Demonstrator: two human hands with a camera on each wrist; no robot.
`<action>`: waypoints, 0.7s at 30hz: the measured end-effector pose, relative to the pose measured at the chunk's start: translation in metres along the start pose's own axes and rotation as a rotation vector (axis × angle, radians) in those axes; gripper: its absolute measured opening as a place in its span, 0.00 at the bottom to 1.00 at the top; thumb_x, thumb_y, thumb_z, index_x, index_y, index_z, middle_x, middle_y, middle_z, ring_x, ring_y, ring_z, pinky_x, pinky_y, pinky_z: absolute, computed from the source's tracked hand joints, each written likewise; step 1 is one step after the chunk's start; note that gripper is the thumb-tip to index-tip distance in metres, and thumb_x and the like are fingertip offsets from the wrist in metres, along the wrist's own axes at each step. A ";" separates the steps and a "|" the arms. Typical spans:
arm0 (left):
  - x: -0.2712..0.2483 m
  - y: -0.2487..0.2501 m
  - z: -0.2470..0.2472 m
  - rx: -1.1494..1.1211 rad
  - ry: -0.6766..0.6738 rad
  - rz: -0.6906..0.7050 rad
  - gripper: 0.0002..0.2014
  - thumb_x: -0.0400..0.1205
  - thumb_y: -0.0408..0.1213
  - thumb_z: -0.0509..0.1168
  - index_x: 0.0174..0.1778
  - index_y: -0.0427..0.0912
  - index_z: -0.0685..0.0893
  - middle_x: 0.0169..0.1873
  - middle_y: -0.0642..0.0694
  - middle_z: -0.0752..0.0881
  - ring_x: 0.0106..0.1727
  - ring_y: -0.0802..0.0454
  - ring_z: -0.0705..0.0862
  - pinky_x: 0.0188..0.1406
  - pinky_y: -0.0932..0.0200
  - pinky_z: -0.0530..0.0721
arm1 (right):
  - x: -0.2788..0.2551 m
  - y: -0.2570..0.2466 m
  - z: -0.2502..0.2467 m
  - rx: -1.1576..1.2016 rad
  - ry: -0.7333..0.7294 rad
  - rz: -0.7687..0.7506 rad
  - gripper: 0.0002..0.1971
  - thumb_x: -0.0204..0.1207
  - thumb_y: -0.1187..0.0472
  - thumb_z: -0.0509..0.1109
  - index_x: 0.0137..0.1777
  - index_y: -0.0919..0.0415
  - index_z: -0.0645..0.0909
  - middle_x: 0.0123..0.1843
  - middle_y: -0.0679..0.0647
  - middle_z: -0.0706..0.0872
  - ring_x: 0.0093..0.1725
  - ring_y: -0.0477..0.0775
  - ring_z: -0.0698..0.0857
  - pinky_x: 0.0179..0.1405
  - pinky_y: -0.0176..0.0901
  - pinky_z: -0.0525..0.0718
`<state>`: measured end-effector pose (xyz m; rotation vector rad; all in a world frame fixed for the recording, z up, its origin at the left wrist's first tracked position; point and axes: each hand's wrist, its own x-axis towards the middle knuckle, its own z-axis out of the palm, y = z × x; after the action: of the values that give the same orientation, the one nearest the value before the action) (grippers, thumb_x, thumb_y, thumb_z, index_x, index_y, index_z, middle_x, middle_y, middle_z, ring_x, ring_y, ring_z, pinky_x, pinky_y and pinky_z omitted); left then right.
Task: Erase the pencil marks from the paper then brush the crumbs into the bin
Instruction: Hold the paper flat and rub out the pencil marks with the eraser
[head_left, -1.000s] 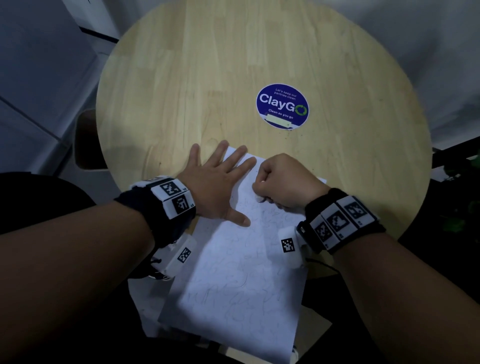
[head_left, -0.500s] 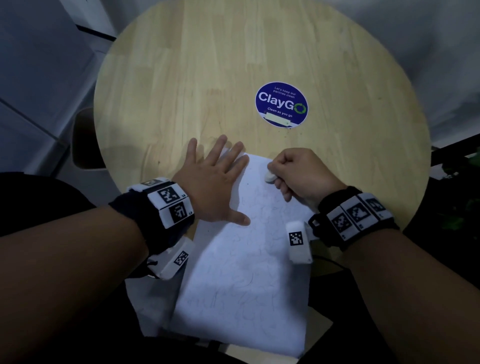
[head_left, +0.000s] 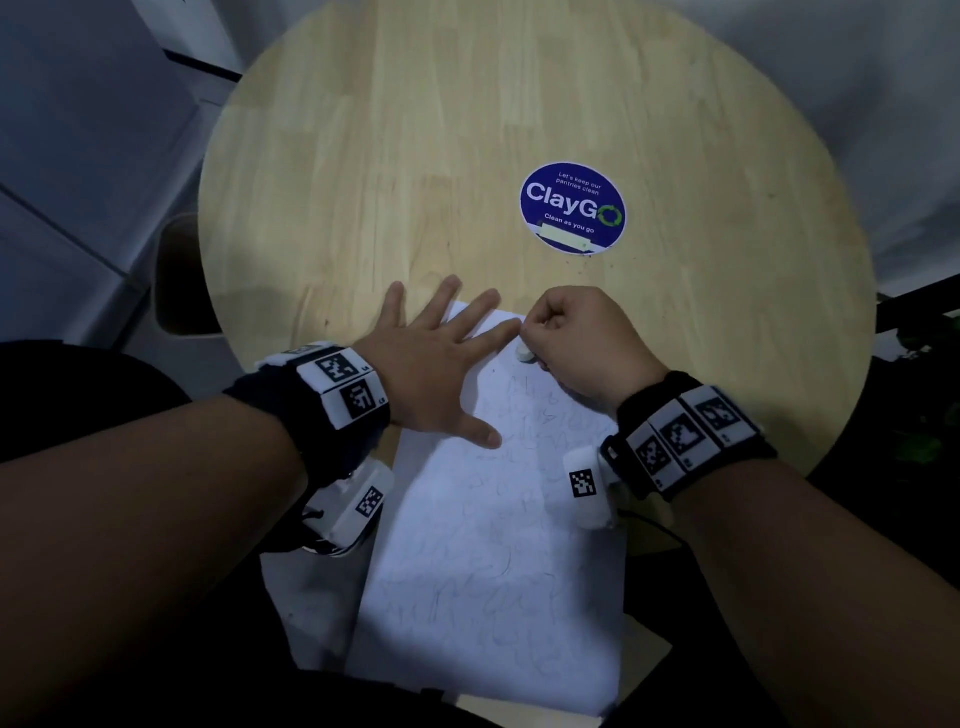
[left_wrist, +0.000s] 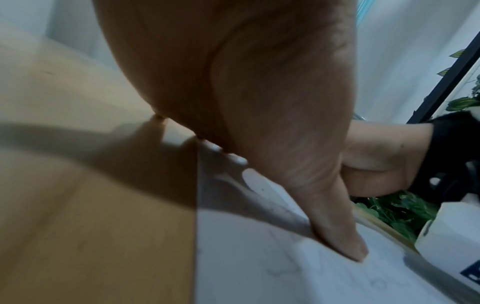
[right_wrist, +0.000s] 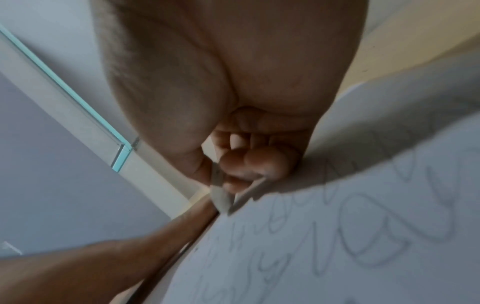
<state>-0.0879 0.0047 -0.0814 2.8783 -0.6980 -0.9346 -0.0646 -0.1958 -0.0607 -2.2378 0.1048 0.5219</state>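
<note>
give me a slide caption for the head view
Left hand pressed flat on the scribbled paper while the right hand rubs an eraser at its top edge.

You face a round, pale wooden table (head_left: 467, 130) with visible plank joints, dimly lit. A round blue sticker (head_left: 572, 208) reading "ClayGo" sits on its top, right of centre. Beyond the far edge the grey floor (head_left: 883, 78) spreads out. To your left stands a light grey wall panel (head_left: 78, 156) with dark seams, and a brown wooden chair seat (head_left: 174, 291) tucks under the table's left rim. To your right, green leafy plants (left_wrist: 394, 209) show beside a black frame (left_wrist: 441, 82).
</note>
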 end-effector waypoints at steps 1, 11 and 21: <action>0.001 0.000 0.000 0.000 0.000 -0.002 0.63 0.68 0.89 0.58 0.86 0.69 0.24 0.88 0.58 0.23 0.88 0.41 0.21 0.82 0.17 0.31 | 0.000 -0.002 0.001 -0.048 0.053 -0.028 0.06 0.80 0.62 0.74 0.41 0.58 0.87 0.32 0.52 0.91 0.29 0.48 0.85 0.29 0.40 0.78; 0.002 0.001 -0.001 -0.010 0.000 -0.005 0.64 0.67 0.88 0.58 0.86 0.68 0.24 0.88 0.57 0.23 0.88 0.40 0.21 0.81 0.16 0.31 | -0.007 -0.016 0.004 -0.202 0.071 -0.062 0.07 0.79 0.62 0.74 0.40 0.57 0.89 0.31 0.47 0.88 0.31 0.47 0.87 0.26 0.41 0.79; 0.003 0.000 0.000 -0.011 -0.001 -0.004 0.64 0.67 0.89 0.58 0.87 0.69 0.25 0.89 0.57 0.24 0.88 0.40 0.21 0.81 0.15 0.32 | -0.009 -0.019 0.005 -0.215 0.031 -0.057 0.07 0.78 0.63 0.74 0.38 0.58 0.89 0.32 0.49 0.90 0.29 0.51 0.87 0.24 0.44 0.82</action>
<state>-0.0859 0.0034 -0.0834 2.8710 -0.6849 -0.9380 -0.0697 -0.1801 -0.0467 -2.4513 -0.0001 0.4869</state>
